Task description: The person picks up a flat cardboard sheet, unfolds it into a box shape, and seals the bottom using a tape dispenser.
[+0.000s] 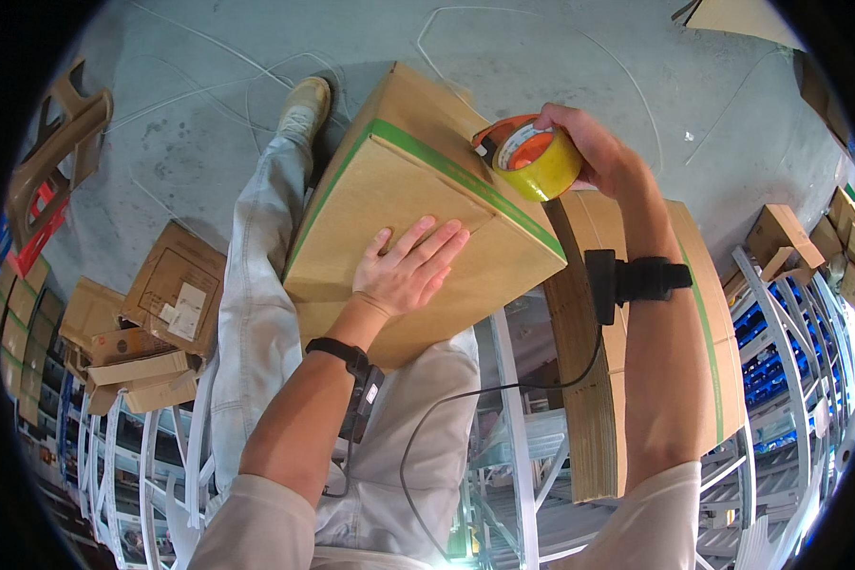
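Note:
A brown cardboard box (351,242) with green stripes along its edges leans tilted against my legs. My left hand (410,266) lies on its upper face, fingers stretched out and flat. At the box's far right edge, my right hand (594,147) grips a tape dispenser (518,125) with an orange body, loaded with a roll of yellow tape (551,176). The dispenser's front end is close to the green-striped edge; whether it touches cannot be told. Part of the dispenser is hidden behind the roll and my fingers.
To the right, a stack of flattened cardboard boxes (698,323) rests on a metal frame (515,446). Opened cartons (176,285) lie at left, near a brown plastic stool (71,142). Loose white straps (627,76) trail over the grey floor. A black cable (465,394) crosses my lap.

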{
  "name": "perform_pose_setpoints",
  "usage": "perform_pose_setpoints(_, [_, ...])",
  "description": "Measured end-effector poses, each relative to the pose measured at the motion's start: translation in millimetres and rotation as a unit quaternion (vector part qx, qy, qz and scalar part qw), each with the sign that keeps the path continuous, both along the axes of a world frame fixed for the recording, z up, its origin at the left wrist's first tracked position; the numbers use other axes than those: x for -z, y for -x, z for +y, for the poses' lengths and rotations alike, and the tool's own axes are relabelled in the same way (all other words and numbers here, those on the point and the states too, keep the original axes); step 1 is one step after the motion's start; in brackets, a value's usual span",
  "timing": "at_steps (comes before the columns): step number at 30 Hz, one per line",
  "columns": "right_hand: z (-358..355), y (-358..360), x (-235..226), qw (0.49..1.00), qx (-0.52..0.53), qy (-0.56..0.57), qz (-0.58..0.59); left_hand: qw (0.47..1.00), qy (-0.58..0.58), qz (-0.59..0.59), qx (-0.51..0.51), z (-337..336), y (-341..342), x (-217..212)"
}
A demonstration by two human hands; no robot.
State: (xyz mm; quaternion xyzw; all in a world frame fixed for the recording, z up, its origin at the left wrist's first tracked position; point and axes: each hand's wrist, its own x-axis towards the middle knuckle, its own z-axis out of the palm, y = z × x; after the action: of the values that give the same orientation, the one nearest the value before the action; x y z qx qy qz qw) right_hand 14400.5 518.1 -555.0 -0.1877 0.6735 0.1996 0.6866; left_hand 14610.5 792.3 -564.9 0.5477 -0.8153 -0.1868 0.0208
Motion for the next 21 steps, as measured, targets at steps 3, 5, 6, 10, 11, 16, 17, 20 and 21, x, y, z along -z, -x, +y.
perform_pose_setpoints(3, [-0.2,-2.0,-11.9,0.999,-0.024,0.03,0.004,1.0,0.004,0.001,0.0,-0.5,0.2,0.2])
perform_pose_setpoints(5, [-0.6,2.1,-4.9,0.999,-0.051,0.017,0.007,1.0,0.008,-0.004,0.003,-0.5,1.4,0.4])
perform_pose_setpoints(6, [-0.5,2.4,-3.1,0.998,-0.052,0.017,0.008,1.0,0.008,-0.002,-0.001,-0.1,1.5,0.4])
perform_pose_setpoints(10, [-2.8,3.0,2.4,0.995,-0.095,0.013,0.037,1.0,0.006,0.004,-0.004,-0.7,3.0,0.6])
perform_pose_setpoints(11, [-2.8,2.8,4.2,0.994,-0.102,0.012,0.035,1.0,0.006,0.004,-0.005,-0.3,3.3,1.2])
perform_pose_setpoints(16, [-2.0,1.5,5.1,0.994,-0.106,0.0,0.009,1.0,0.002,-0.005,0.002,2.1,-0.1,2.6])
perform_pose_setpoints(17, [-2.7,1.6,2.8,0.994,-0.106,-0.002,0.002,1.0,0.002,-0.005,0.0,1.7,0.0,2.2])
perform_pose_setpoints(20, [-2.7,2.9,5.7,0.995,-0.097,-0.003,-0.006,1.0,0.009,-0.018,0.007,-0.1,-1.6,1.0])
perform_pose_setpoints(21, [-3.2,1.5,6.1,0.995,-0.097,-0.002,-0.008,1.0,0.005,-0.011,0.008,-0.7,-2.3,-0.1])
